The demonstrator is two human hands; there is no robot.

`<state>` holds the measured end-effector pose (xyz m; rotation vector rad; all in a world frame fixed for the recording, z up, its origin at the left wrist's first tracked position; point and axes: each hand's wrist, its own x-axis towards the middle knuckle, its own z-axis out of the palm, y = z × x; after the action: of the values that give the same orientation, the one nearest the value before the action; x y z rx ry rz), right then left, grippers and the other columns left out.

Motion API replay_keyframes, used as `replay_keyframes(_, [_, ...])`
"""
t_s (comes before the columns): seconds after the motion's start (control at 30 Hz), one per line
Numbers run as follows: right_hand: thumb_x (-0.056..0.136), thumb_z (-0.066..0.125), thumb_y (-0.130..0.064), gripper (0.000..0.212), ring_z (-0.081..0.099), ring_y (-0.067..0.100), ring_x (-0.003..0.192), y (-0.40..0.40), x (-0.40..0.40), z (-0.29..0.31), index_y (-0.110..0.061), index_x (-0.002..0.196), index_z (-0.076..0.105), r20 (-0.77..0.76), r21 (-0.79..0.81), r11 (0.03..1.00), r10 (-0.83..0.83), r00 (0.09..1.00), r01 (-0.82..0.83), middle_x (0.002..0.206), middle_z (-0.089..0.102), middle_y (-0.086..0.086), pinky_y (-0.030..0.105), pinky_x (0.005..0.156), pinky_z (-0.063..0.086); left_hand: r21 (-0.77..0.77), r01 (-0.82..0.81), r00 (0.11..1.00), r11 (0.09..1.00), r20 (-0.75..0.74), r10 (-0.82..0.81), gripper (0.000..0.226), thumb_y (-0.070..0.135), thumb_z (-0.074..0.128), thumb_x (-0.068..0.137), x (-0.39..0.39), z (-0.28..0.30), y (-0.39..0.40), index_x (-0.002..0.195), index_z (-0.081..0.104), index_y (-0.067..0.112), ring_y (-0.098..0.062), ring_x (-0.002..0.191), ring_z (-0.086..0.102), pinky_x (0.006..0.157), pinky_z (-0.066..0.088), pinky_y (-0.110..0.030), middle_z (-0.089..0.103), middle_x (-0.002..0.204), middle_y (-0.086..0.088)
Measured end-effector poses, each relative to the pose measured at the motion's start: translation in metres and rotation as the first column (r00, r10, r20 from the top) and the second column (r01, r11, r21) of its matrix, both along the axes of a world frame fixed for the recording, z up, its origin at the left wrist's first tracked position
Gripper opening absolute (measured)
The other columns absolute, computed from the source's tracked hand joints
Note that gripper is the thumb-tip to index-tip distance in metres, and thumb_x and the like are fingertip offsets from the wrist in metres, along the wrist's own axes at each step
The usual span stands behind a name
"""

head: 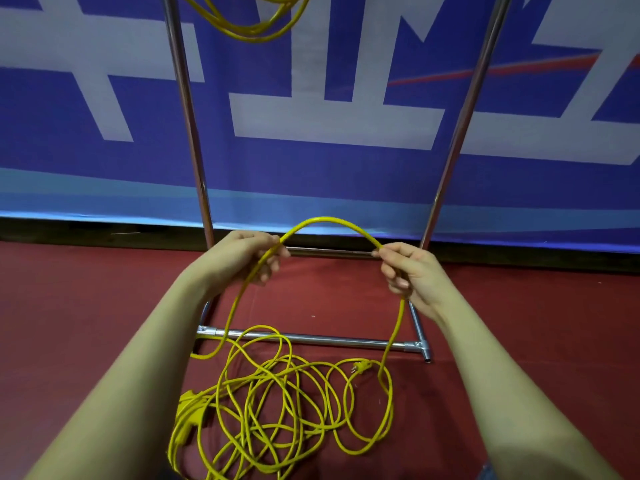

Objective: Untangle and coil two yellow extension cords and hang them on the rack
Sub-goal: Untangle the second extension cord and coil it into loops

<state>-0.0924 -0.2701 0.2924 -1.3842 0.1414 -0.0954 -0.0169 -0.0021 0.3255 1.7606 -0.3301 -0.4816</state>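
The red floor [86, 306] carries a tangled yellow extension cord [277, 410] and the rack's metal base bar [311, 338].

The coiled yellow cord [254, 29] hanging at the top is cut off by the frame's upper edge, so what it hangs from cannot be seen. The rack's uprights [183, 109] run out of view there too. The loose cord pile [277, 410] on the floor continues past the bottom edge.
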Motion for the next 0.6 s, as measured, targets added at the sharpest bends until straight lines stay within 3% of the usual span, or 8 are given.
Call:
replay_keyframes(0.23, [0.084, 0.063, -0.005, 0.008, 0.022, 0.004, 0.033, 0.002, 0.002, 0.008, -0.003, 0.079, 0.068, -0.056, -0.167, 0.985, -0.064, 0.996, 0.054, 0.043, 0.043, -0.001, 0.016, 0.04, 0.01, -0.091, -0.03, 0.998, 0.995, -0.053, 0.026, 0.038, 0.034, 0.047, 0.099, -0.002, 0.005, -0.001, 0.088, 0.068, 0.004, -0.014, 0.052, 0.058, 0.049, 0.049, -0.02, 0.064, 0.067, -0.007])
replay_keyframes(0.37, [0.078, 0.071, -0.006, 0.007, 0.027, 0.006, 0.035, 0.009, -0.001, 0.011, -0.008, 0.071, 0.07, -0.114, -0.343, 0.938, 0.003, 0.993, -0.042, 0.042, 0.045, 0.0, 0.015, 0.037, 0.017, 0.073, 0.048, 0.997, 0.996, 0.05, -0.052, 0.037, 0.037, 0.049, 0.097, -0.005, 0.005, -0.004, 0.083, 0.066, 0.007, -0.015, 0.057, 0.06, 0.05, 0.046, -0.016, 0.067, 0.073, -0.011])
replay_keyframes(0.5, [0.077, 0.074, -0.008, 0.006, 0.027, 0.006, 0.036, 0.025, -0.001, 0.014, -0.009, 0.071, 0.071, -0.147, -0.377, 0.915, 0.094, 0.985, -0.143, 0.043, 0.046, -0.001, 0.016, 0.038, 0.017, 0.208, 0.217, 0.971, 0.954, 0.056, -0.233, 0.038, 0.036, 0.053, 0.096, -0.011, -0.002, -0.021, 0.079, 0.066, 0.005, -0.016, 0.059, 0.06, 0.058, 0.049, -0.021, 0.067, 0.07, -0.009])
replay_keyframes(0.6, [0.079, 0.071, -0.008, 0.006, 0.024, 0.005, 0.035, 0.036, 0.0, 0.016, -0.006, 0.074, 0.068, -0.161, -0.345, 0.913, 0.17, 0.972, -0.216, 0.043, 0.044, -0.002, 0.016, 0.038, 0.016, 0.191, 0.321, 0.939, 0.928, 0.066, -0.338, 0.032, 0.028, 0.053, 0.098, -0.02, -0.007, -0.038, 0.08, 0.065, 0.004, -0.009, 0.046, 0.044, 0.047, 0.037, -0.02, 0.055, 0.057, 0.004])
